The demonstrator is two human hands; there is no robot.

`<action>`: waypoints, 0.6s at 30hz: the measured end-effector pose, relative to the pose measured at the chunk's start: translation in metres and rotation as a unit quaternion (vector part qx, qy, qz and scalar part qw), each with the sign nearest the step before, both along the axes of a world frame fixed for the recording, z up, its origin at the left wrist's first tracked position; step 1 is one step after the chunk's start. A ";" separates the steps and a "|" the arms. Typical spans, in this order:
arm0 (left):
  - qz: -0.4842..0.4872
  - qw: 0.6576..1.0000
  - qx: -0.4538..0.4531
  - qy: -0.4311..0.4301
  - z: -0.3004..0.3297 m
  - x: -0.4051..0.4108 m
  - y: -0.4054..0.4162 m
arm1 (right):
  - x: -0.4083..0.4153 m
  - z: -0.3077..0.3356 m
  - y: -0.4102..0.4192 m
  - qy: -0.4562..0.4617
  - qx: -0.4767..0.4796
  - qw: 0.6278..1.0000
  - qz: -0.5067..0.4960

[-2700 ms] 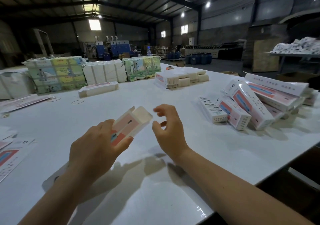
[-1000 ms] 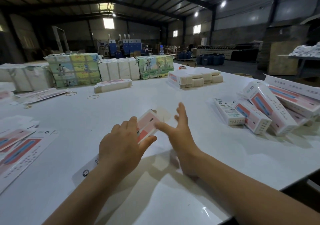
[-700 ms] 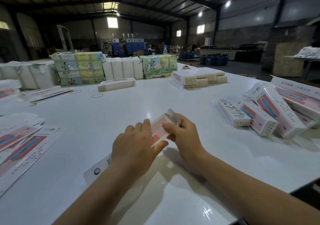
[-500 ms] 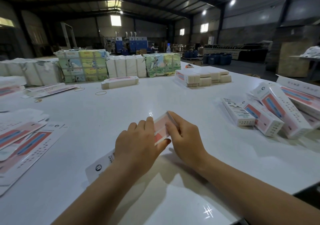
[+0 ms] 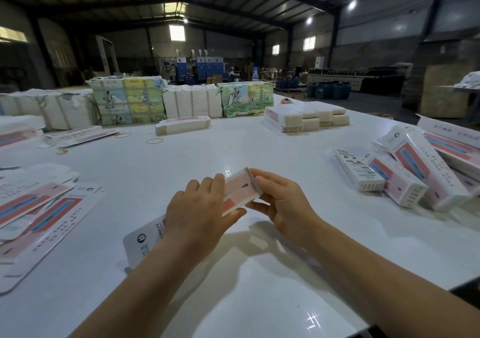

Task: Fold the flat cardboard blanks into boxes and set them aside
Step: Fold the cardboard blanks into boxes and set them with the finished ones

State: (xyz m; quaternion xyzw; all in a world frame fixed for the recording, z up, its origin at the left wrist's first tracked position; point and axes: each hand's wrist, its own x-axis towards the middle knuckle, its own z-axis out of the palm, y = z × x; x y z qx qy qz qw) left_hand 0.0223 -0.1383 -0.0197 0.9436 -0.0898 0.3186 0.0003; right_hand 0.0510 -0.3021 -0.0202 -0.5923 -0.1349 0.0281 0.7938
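Pink-and-white carton (image 5: 240, 191) held just above white table (image 5: 259, 298), mid-frame, far end closed. L hand (image 5: 197, 215) wraps its middle; R hand (image 5: 283, 202) pinches far end w/ fingers curled. Finished boxes (image 5: 405, 171) piled at right, flat blanks (image 5: 39, 207) at left.

The middle of the white table (image 5: 259, 140) lies open from the hands to the far edge. Folded boxes (image 5: 405, 179) crowd the right edge, flat blanks (image 5: 39, 207) the left edge. Along the far edge wrapped bundles (image 5: 181, 98) form a wall, with a low stack of blanks (image 5: 306, 117) towards the far right corner; rubber bands (image 5: 154, 141) lie far left
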 end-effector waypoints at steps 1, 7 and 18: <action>-0.001 1.000 0.001 0.002 0.002 0.000 0.001 | 0.000 -0.001 0.000 -0.013 -0.009 1.000 -0.006; -0.067 0.996 0.022 -0.059 0.000 0.004 0.005 | -0.008 0.001 0.003 -0.158 -0.084 0.981 -0.072; -0.135 0.982 -0.048 -0.124 -0.010 0.017 0.011 | -0.015 0.000 0.006 -0.252 -0.086 0.952 -0.153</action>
